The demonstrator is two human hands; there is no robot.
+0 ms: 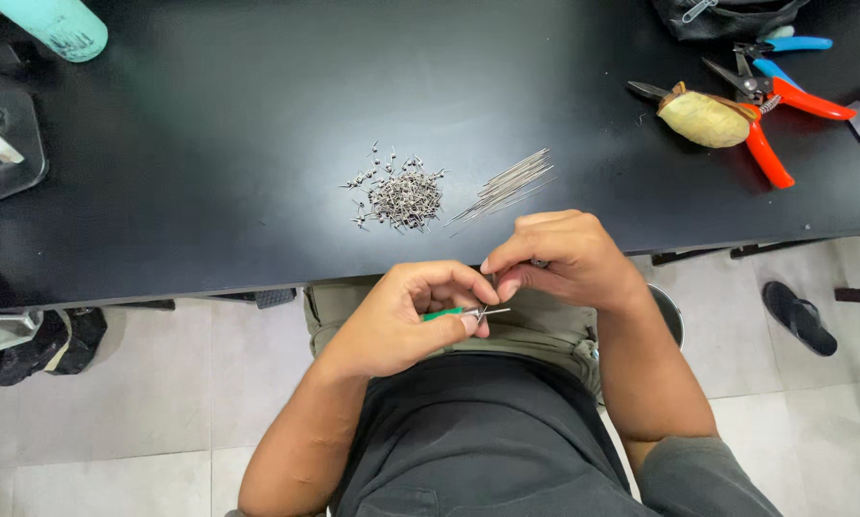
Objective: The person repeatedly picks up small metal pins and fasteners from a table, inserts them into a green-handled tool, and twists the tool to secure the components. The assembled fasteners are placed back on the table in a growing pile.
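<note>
Below the black table (210, 191) edge, left hand (401, 321) fingers pinch a green-handled tool (454, 312); right hand (564, 258) fingers close at its metal tip.

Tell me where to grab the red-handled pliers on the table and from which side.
Grip the red-handled pliers by the two red handles, coming from the table's near right edge. The handles splay out toward that side, bare and apart, while the jaw end points left and lies against a yellowish lump, so that end is crowded.

The left hand (401, 321) pinches a green tool (446, 313) with a thin metal tip, just beside the right hand (559, 258); small metal pieces (398, 194) and wires (507, 189) lie on the tabletop (210, 144).
</note>
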